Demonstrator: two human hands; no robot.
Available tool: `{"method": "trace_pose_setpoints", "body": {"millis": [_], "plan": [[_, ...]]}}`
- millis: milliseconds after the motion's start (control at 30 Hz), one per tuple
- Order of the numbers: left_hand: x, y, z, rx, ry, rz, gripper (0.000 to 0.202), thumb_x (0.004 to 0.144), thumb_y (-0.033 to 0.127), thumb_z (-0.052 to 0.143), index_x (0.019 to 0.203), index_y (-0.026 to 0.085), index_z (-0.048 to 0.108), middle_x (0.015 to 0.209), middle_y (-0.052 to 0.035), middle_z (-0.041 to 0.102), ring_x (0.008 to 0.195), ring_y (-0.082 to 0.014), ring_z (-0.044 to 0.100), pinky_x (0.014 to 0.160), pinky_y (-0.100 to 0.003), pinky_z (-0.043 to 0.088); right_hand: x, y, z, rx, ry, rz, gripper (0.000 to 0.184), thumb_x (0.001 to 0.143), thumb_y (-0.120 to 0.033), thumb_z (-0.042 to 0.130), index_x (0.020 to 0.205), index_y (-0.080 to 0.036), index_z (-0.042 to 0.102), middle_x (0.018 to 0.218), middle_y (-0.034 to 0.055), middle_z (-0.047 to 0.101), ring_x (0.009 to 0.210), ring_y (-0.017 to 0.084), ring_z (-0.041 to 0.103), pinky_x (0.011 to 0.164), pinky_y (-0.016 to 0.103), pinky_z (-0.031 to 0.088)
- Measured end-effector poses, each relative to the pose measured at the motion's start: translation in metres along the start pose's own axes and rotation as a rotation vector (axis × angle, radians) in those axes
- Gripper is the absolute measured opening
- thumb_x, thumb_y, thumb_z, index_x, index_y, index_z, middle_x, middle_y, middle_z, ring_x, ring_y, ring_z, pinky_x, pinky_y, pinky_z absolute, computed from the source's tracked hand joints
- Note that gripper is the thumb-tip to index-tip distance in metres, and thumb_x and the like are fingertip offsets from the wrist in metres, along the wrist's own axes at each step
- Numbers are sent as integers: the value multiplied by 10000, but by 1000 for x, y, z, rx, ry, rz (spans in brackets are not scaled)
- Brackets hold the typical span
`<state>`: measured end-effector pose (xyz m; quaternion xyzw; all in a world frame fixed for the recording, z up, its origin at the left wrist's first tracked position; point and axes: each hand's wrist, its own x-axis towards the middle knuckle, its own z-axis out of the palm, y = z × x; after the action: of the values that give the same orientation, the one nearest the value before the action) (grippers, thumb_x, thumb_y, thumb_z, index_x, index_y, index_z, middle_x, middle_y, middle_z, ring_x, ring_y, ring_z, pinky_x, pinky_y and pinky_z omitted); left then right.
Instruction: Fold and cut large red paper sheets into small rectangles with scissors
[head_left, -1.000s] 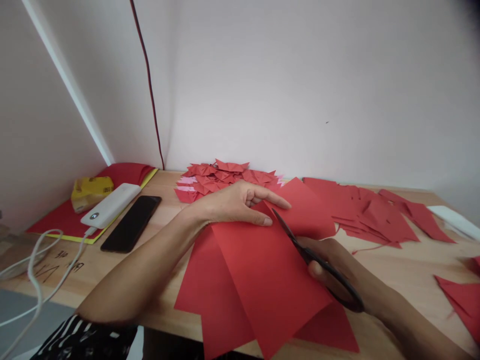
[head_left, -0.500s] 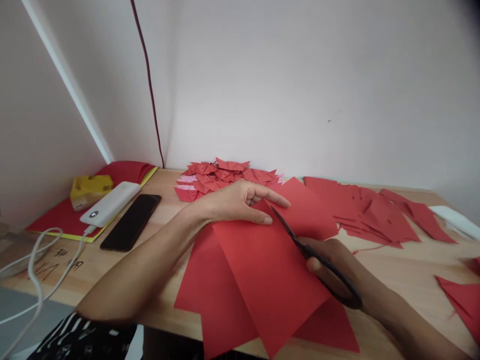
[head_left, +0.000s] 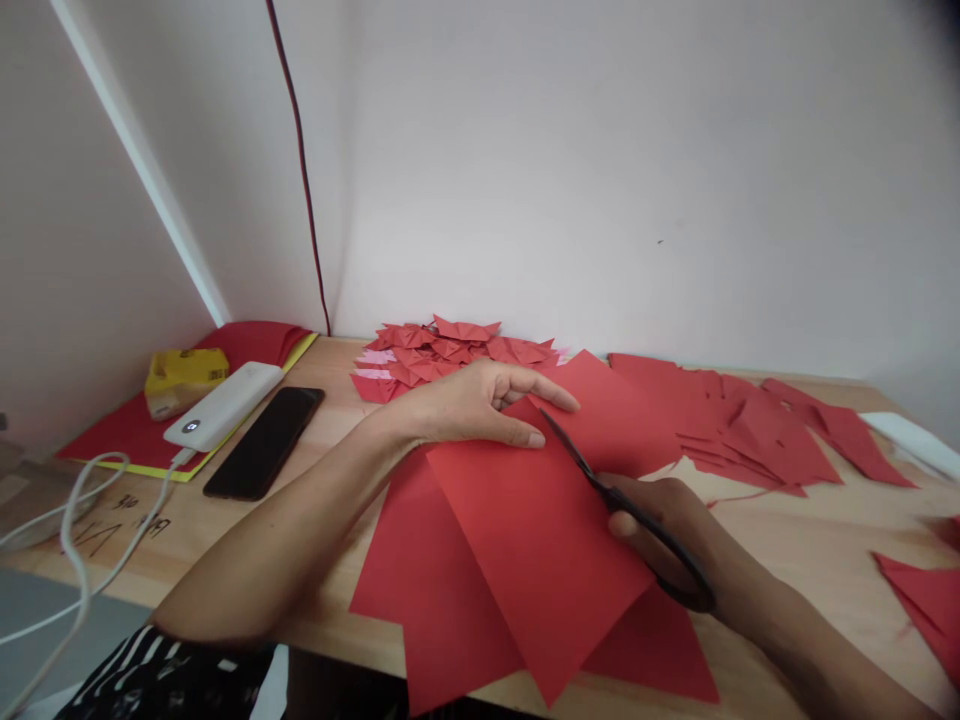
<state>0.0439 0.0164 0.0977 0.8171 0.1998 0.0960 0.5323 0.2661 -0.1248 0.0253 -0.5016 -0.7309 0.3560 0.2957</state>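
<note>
My right hand (head_left: 660, 520) is closed round the handles of black scissors (head_left: 622, 505), whose blades lie across a sheet of red paper (head_left: 532, 540). The cut runs along the upper right of that sheet, up to the blade tip. My left hand (head_left: 487, 405) grips the sheet's top edge, thumb on the near face and fingers behind, just left of the blades. Beneath it, more red sheets (head_left: 435, 590) are fanned out over the table's front edge. The cut-side part of the red paper (head_left: 607, 400) stands up beyond the scissors.
Folded red paper pieces (head_left: 450, 350) are heaped against the wall. At right lie cut red papers (head_left: 750, 420) and a red piece (head_left: 922, 600). Leftward are a black phone (head_left: 264, 445), a white power bank (head_left: 223, 405) with a cable (head_left: 142, 545), and a yellow packet (head_left: 184, 380).
The scissors and my right hand have shifted slightly up and left along the paper. My left hand keeps its grip in nearly the same place.
</note>
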Motion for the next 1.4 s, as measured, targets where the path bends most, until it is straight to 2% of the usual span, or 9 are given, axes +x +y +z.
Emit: {"method": "trace_pose_setpoints", "body": {"millis": [100, 200, 367, 467, 600, 767, 933, 1167, 1400], "plan": [[-1, 2, 0, -23, -4, -18, 421, 805, 243, 677, 1223, 210, 642, 719, 41, 563, 516, -56, 309, 517, -212, 277, 1, 2, 1, -2, -16, 13, 401, 963, -533, 410, 757, -196, 479, 675, -5, 517, 545, 130, 438, 488, 262, 314], [-2, 3, 1, -51, -12, -33, 415, 806, 249, 679, 1215, 201, 631, 689, 48, 533, 520, -58, 335, 515, -207, 281, 1, -2, 0, 8, -34, -21, 392, 973, -521, 387, 773, -197, 486, 670, -5, 517, 545, 133, 429, 488, 263, 310], [-3, 4, 2, -84, -28, -40, 404, 800, 212, 672, 1201, 195, 620, 882, -20, 648, 642, -85, 512, 571, -213, 359, -2, -11, -2, -22, -28, -64, 338, 971, -473, 427, 797, -203, 531, 615, -2, 556, 509, 136, 432, 482, 264, 343], [-3, 3, 2, -101, -36, -33, 393, 799, 204, 674, 1189, 195, 623, 951, -37, 672, 656, -84, 536, 578, -215, 371, -3, -12, -3, -41, -49, -50, 329, 968, -449, 445, 766, -201, 524, 570, -5, 562, 473, 129, 435, 462, 258, 347], [-4, 2, 2, -97, -46, -28, 376, 808, 221, 678, 1180, 199, 624, 935, -32, 679, 652, -84, 547, 568, -213, 367, -3, -11, -3, -68, -60, -45, 321, 965, -450, 439, 771, -215, 540, 610, 9, 600, 494, 150, 484, 470, 268, 383], [-2, 3, 4, -115, -87, -14, 364, 799, 180, 680, 1160, 192, 634, 860, -10, 681, 683, -94, 578, 603, -212, 399, -5, -11, -5, -68, -35, -85, 277, 946, -464, 465, 882, -244, 621, 699, 24, 643, 562, 193, 541, 503, 295, 442], [2, 2, 7, -82, -116, 3, 366, 790, 156, 675, 1153, 195, 645, 922, -20, 701, 779, -122, 618, 679, -229, 434, -3, -10, -7, -31, -32, -66, 343, 936, -517, 468, 889, -220, 634, 628, 17, 594, 539, 181, 513, 456, 276, 404], [4, -2, 8, -7, -104, 29, 351, 790, 179, 685, 1140, 194, 660, 908, -15, 683, 763, -120, 599, 671, -232, 423, 1, -8, -4, 64, -97, -8, 473, 926, -619, 416, 844, -172, 545, 695, 19, 557, 558, 136, 446, 477, 261, 330], [5, -4, 8, -17, -107, 40, 351, 794, 174, 682, 1144, 192, 656, 938, -22, 688, 813, -131, 620, 716, -244, 444, 0, -7, -2, 49, -72, -13, 396, 945, -560, 429, 786, -200, 476, 657, -8, 496, 537, 127, 412, 475, 263, 296]]}}
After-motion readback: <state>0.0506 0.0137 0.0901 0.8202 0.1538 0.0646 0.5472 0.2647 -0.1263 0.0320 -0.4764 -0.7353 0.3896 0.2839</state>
